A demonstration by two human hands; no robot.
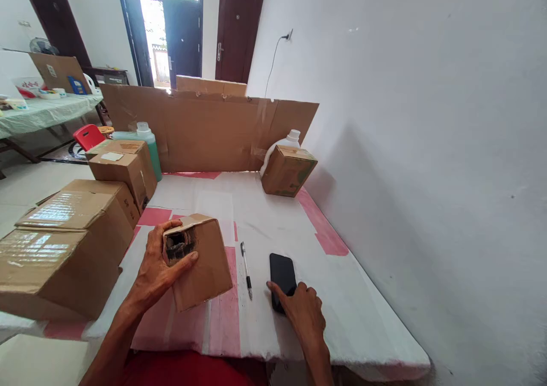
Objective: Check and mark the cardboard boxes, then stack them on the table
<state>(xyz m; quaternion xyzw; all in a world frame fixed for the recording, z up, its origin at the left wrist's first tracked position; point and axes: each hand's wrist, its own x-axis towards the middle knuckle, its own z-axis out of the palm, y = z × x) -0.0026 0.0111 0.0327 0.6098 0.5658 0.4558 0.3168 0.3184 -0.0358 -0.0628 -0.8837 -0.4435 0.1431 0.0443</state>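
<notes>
A small cardboard box [203,266] with a dark, ragged hole near its upper left corner is tilted in my left hand [160,263]. The thumb presses on its near face and the fingers wrap round the top edge. My right hand [303,309] grips the lower end of a black smartphone [282,269], thumb along its left side and curled fingers at its right. The phone lies on the table, its dark screen up. Between the two hands lies a pen [245,269] with a black grip, touched by neither.
Larger cardboard boxes [81,238] line the table's left side. A green-liquid jug [149,152] stands behind them. At the back right, another cardboard box [288,172] leans by a white bottle [293,137]. A cardboard panel [209,129] closes the far edge; a wall [405,146] runs along the right.
</notes>
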